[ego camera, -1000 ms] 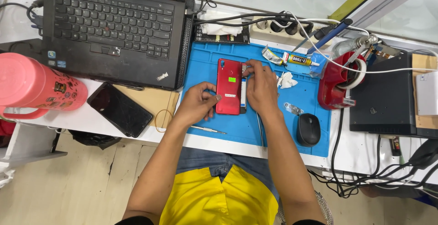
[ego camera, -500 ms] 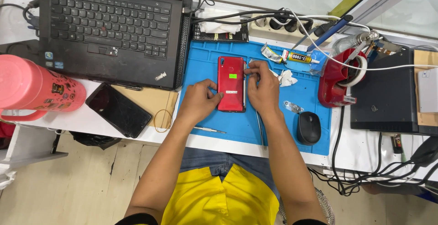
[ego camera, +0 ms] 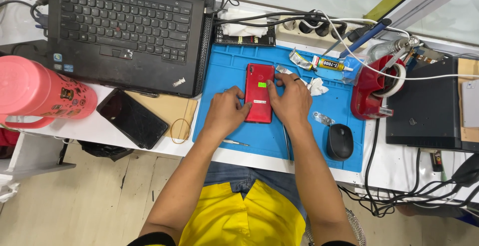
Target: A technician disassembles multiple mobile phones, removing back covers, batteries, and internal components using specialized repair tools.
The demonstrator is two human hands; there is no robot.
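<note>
near edge first: tweezers (ego camera: 235, 142) lie loose on the blue mat (ego camera: 219, 81) just below the left hand (ego camera: 225, 115), and a thin metal tool (ego camera: 286, 144) lies under the right wrist; a forearm shift could knock either off the front of the desk. the red phone (ego camera: 259, 93) lies back-up on the mat's middle, between both hands. left hand presses its lower left edge w/ fingertips, curled, not wrapped round it. right hand (ego camera: 291, 99) lies along the right edge, thumb on the back cover, fingers spread flat. uneven pressing could prob. flex or crack the cover, or let the phone skid. black mouse (ego camera: 340, 142) sits right of the wrist. farther back the glue tube (ego camera: 330, 65) and wipes (ego camera: 315, 87) lie near the right fingers; stray glue could smear. laptop (ego camera: 124, 29) beyond.

vs 0.5 s ago: phone seems in the same spot, the right hand now lies lower along the edge, off the top corner, left barely changed.
</note>
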